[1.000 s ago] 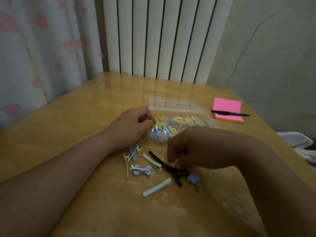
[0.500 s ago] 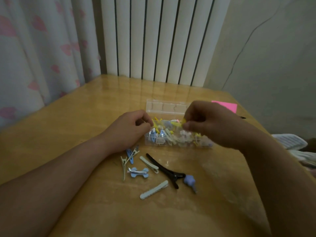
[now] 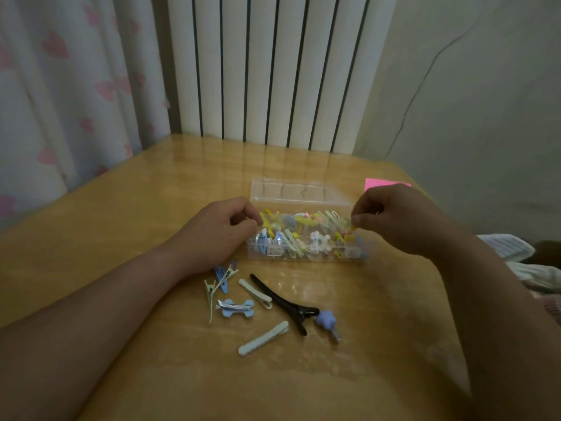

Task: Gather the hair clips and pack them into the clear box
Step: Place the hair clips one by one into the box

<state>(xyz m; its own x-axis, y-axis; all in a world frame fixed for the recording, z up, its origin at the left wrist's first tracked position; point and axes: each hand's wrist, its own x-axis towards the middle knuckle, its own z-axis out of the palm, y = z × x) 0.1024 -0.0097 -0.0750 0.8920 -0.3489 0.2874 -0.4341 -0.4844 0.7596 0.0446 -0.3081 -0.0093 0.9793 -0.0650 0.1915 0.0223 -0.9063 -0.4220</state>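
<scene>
**Yellow clip at the box; loose clips still out**

Yellow clip (image 3: 352,230) is pinched btwn thumb & forefinger of the right hand (image 3: 394,220), other fingers curled in, just over the right end of the clear box (image 3: 306,253). A sec ago that hand was down by the black clip (image 3: 282,302). Half a sec ago it was over the box's middle. So one more piece looks about to drop in, but it's not released yet.

The left hand (image 3: 221,232) hasn't moved: fingers curled at the box's left end, apparently pinching the rim to steady it.

The rest lie on the person's side of both hands, same layout as before:
- blue bone clip (image 3: 236,308)
- two pale green clips (image 3: 262,338)
- lilac flower clip (image 3: 327,322)
- blue clip (image 3: 220,276) crossed w/ a metal one, just by the left wrist

Room: the box looks nearly full, w/ some clips poking above the rim, so the drop prob. needs a gap or the clip slides off the front wall. The lid (image 3: 297,192) lies open beyond the hands, out of the way. The right hand's way back to the pile crosses only table (image 3: 121,223). Pink notes (image 3: 382,183) sit just beyond the right hand, near the table's far edge.
</scene>
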